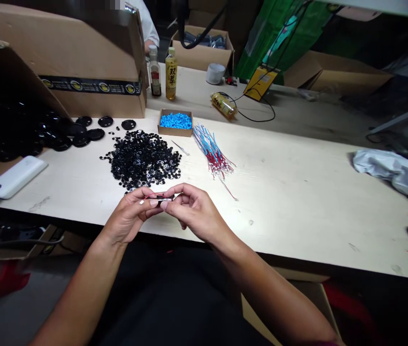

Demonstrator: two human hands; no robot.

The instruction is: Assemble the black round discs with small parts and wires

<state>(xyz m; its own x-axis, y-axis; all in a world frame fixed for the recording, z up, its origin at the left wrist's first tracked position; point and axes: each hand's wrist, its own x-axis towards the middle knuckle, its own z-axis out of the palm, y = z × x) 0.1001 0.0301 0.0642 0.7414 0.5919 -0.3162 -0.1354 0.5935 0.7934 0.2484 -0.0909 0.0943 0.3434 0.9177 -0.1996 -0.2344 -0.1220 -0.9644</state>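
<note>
Between my two hands, just above the table's front edge, is a small black round part [160, 203] seen nearly edge-on, with a thin red wire [150, 196] along it. My left hand [132, 211] pinches its left side; a small white end of wire shows by that thumb. Thumb and fingers of my right hand [193, 209] close on its right side. Fingers hide much of the part. Right behind my hands lies a heap of small black discs [142, 158]. A bundle of red, blue and white wires [211, 151] lies beyond my right hand.
A small box of blue pieces [175, 124] and tweezers [180, 147] lie behind the heap. Large cartons [92, 53], black round covers [96, 134] and a white power bank [17, 177] are left. Bottles [171, 74] stand behind; a white bag [394, 170] lies right.
</note>
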